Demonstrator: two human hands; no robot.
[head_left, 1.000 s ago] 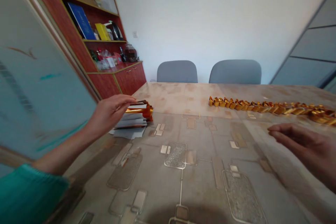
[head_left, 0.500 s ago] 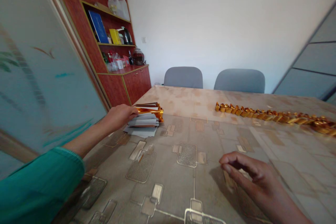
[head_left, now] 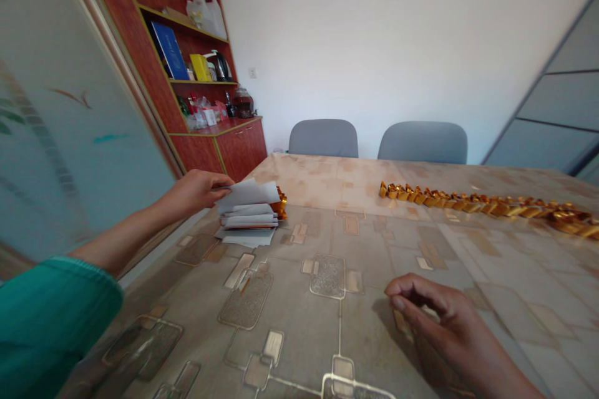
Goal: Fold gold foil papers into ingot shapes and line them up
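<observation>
Up comes a white sheet [head_left: 246,195] off the top of the pile: since the last look, my left hand [head_left: 194,193] has moved from the gold-edged papers to this sheet, and my left grip is closed on its near edge, lifting it at a slight tilt. Right below sits the stack of papers [head_left: 246,224], flat on the bench [head_left: 299,336], with a crumpled piece of gold foil [head_left: 281,206] poking out behind its far corner. My teal sleeve [head_left: 47,318] stays well back at the lower left. Over to my right hand [head_left: 433,318]: that grip is loosely curled and empty, hovering low over the bench, well apart from the pile. Farther up the bench runs a long row of folded gold paper ingots [head_left: 472,202], some bunched at its right end, with neither hand near it. Beyond the far edge stand two grey chairs [head_left: 322,138], and a red wooden cabinet [head_left: 241,153] stands off to the left, with a blue binder [head_left: 168,50] on its shelf.
</observation>
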